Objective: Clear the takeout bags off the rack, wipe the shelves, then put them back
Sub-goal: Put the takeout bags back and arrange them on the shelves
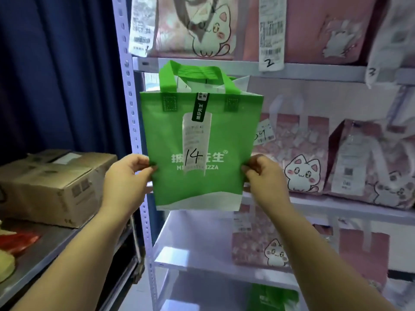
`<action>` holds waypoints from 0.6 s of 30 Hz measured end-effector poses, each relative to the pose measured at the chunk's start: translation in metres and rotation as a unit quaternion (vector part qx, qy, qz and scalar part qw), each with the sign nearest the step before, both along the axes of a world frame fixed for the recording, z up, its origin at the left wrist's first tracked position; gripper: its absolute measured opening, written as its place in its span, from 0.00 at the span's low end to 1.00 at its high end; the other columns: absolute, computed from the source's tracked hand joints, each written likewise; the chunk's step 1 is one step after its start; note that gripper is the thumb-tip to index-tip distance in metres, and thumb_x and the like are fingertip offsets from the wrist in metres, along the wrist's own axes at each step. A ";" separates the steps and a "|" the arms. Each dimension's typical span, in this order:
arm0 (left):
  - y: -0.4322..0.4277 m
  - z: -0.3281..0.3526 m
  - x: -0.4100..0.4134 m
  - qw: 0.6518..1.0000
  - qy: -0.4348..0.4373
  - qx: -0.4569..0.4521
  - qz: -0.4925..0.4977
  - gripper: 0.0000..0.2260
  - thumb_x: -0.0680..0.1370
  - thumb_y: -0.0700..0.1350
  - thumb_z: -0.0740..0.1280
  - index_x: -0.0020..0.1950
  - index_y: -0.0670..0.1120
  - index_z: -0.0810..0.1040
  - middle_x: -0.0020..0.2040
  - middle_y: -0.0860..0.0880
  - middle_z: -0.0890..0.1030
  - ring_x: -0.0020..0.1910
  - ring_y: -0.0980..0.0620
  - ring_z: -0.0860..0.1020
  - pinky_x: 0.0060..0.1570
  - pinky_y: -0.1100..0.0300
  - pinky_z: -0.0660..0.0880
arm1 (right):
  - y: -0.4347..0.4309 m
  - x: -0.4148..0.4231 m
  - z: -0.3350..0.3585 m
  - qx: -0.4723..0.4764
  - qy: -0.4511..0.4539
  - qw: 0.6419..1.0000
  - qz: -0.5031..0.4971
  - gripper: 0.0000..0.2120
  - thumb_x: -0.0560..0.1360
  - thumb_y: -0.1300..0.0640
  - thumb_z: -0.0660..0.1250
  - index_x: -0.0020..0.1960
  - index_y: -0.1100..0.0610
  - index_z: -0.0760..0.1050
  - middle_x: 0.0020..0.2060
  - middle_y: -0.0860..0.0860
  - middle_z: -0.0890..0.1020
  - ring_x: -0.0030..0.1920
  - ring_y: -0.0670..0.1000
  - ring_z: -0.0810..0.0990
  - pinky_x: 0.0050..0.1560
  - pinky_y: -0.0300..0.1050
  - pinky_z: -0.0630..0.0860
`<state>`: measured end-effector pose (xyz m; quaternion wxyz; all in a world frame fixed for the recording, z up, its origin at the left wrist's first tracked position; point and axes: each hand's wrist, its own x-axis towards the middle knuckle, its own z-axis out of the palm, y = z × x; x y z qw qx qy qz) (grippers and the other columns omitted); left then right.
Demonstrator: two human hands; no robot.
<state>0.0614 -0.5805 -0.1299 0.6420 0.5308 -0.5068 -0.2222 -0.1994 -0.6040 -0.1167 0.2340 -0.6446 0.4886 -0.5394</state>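
A green and white takeout bag [226,131] with a receipt marked "14" hangs upright in the air in front of the left end of the white rack [132,122]. My left hand [128,176] pinches its left edge and my right hand [265,178] pinches its right edge. Its bottom hovers around the level of the middle shelf [336,205]. Pink cat-print takeout bags stand on the top shelf [195,25], the middle shelf [301,158] and the lower shelf [265,243]. Another green bag [274,297] sits on the bottom shelf.
A metal table [56,243] at the left carries cardboard boxes [56,182] and red and yellow items [15,241]. A dark blue curtain [56,75] hangs behind it. The left part of the lower shelf [190,239] is bare.
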 end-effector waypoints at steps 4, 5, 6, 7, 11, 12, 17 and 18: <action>-0.042 0.009 0.004 1.000 -0.008 -0.002 0.002 0.14 0.73 0.35 0.66 0.35 0.53 0.80 0.36 0.51 0.84 0.34 0.53 0.82 0.32 0.58 0.79 | -0.037 0.012 0.004 -0.018 0.015 0.998 -0.054 0.14 0.76 0.63 0.65 0.36 0.47 0.71 0.34 0.42 0.78 0.36 0.44 0.77 0.38 0.43 0.76; -0.051 0.008 0.004 1.000 -0.011 0.002 0.004 0.14 0.73 0.35 0.66 0.36 0.53 0.79 0.36 0.52 0.83 0.33 0.55 0.81 0.31 0.59 0.79 | -0.045 0.015 0.002 -0.012 0.018 0.998 -0.066 0.14 0.76 0.62 0.65 0.35 0.48 0.71 0.34 0.43 0.78 0.36 0.46 0.77 0.37 0.43 0.75; -0.061 0.005 0.004 1.000 -0.012 0.007 0.006 0.13 0.74 0.35 0.66 0.37 0.52 0.79 0.36 0.52 0.83 0.34 0.55 0.81 0.31 0.61 0.79 | -0.054 0.017 -0.001 -0.002 0.020 0.997 -0.075 0.12 0.76 0.62 0.65 0.36 0.49 0.72 0.35 0.45 0.79 0.37 0.48 0.78 0.38 0.44 0.76; -0.069 0.001 0.004 1.000 -0.011 0.013 0.005 0.12 0.74 0.35 0.66 0.38 0.51 0.79 0.37 0.51 0.83 0.35 0.54 0.82 0.31 0.61 0.79 | -0.062 0.019 -0.005 0.011 0.020 0.996 -0.083 0.09 0.76 0.61 0.65 0.38 0.52 0.73 0.37 0.48 0.80 0.39 0.51 0.79 0.40 0.48 0.78; -0.100 -0.015 0.005 0.999 -0.011 0.045 -0.007 0.12 0.75 0.36 0.66 0.38 0.52 0.79 0.40 0.50 0.84 0.42 0.47 0.82 0.36 0.55 0.80 | -0.087 0.025 -0.019 0.039 0.035 0.993 -0.105 0.04 0.76 0.60 0.64 0.43 0.54 0.76 0.40 0.49 0.81 0.42 0.52 0.80 0.45 0.49 0.78; -0.106 -0.018 0.006 0.999 -0.017 0.051 -0.008 0.12 0.75 0.37 0.66 0.38 0.53 0.79 0.41 0.50 0.84 0.43 0.47 0.82 0.38 0.53 0.80 | -0.091 0.026 -0.021 0.042 0.035 0.993 -0.108 0.04 0.77 0.60 0.64 0.44 0.54 0.76 0.39 0.48 0.81 0.42 0.51 0.80 0.45 0.49 0.79; -0.126 -0.026 0.005 0.996 -0.071 0.051 0.003 0.13 0.75 0.40 0.67 0.41 0.60 0.77 0.42 0.57 0.82 0.44 0.52 0.81 0.47 0.46 0.79 | -0.110 0.030 -0.031 0.052 0.040 0.990 -0.126 0.09 0.77 0.61 0.64 0.56 0.56 0.78 0.44 0.48 0.81 0.43 0.47 0.79 0.46 0.43 0.77; -0.128 -0.027 0.005 0.996 -0.077 0.050 0.004 0.14 0.75 0.40 0.67 0.41 0.62 0.77 0.42 0.58 0.82 0.43 0.53 0.80 0.47 0.46 0.79 | -0.113 0.030 -0.032 0.055 0.039 0.989 -0.128 0.11 0.77 0.61 0.64 0.58 0.56 0.77 0.46 0.48 0.81 0.44 0.47 0.79 0.46 0.41 0.77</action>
